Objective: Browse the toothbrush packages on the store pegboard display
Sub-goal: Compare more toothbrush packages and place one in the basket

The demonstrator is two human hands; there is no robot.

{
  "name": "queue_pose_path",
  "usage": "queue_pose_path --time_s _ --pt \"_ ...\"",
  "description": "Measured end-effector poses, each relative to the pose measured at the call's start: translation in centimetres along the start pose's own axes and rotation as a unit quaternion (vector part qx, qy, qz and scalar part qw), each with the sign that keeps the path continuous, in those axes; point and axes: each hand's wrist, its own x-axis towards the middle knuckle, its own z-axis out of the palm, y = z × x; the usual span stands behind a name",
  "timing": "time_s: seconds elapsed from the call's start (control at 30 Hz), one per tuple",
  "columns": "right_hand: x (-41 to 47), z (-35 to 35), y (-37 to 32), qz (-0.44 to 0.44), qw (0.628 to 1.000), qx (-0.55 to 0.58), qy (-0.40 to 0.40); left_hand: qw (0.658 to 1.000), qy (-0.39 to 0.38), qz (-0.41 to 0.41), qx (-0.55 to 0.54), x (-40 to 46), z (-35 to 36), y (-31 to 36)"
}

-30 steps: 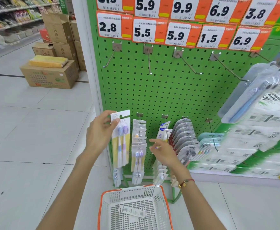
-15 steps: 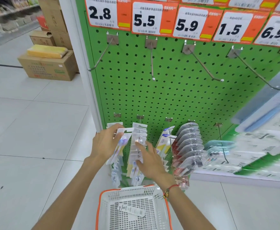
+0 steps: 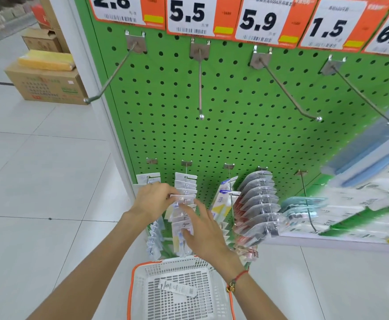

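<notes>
Rows of toothbrush packages (image 3: 185,188) hang on low hooks of the green pegboard (image 3: 212,135). My left hand (image 3: 152,202) pinches the top of one white-carded package (image 3: 181,197) at the second hook from the left. My right hand (image 3: 205,232) lies with straight fingers against the packages hanging lower on that same hook. Further clear blister packs (image 3: 258,204) hang on the hook to the right.
A white basket with an orange rim (image 3: 133,285) stands on the floor below my arms, with one small package (image 3: 177,288) in it. Bare long hooks (image 3: 200,88) stick out above. Price tags (image 3: 189,15) line the top. Cardboard boxes (image 3: 46,86) sit on the floor at left.
My left hand has brought its package down from held-up height to the second hook. My right hand has moved left onto that hook's packages. The camera has come closer to the board.
</notes>
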Motion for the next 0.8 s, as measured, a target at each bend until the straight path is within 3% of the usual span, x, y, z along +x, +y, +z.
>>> queue_pose_path --time_s 0.3,0.47,0.57,0.67,0.8 --pt "0.0 -0.1 -0.3 0.003 1.0 -0.009 -0.007 0.998 -0.011 0.037 0.042 0.8 0.6 0.6" --pt "0.1 -0.2 -0.3 0.004 1.0 -0.008 -0.006 1.0 -0.004 -0.004 -0.001 1.5 -0.4 0.3" --pt "0.1 -0.1 -0.4 -0.013 0.999 -0.011 0.041 0.998 0.024 -0.011 -0.058 2.3 -1.2 0.1" --pt "0.3 0.0 -0.5 -0.033 0.995 -0.014 0.091 0.999 0.011 0.03 -0.015 2.9 -1.2 0.4" --pt "0.8 0.3 -0.3 0.0 0.999 -0.037 0.017 0.998 -0.023 0.052 0.04 3.3 -0.9 0.5"
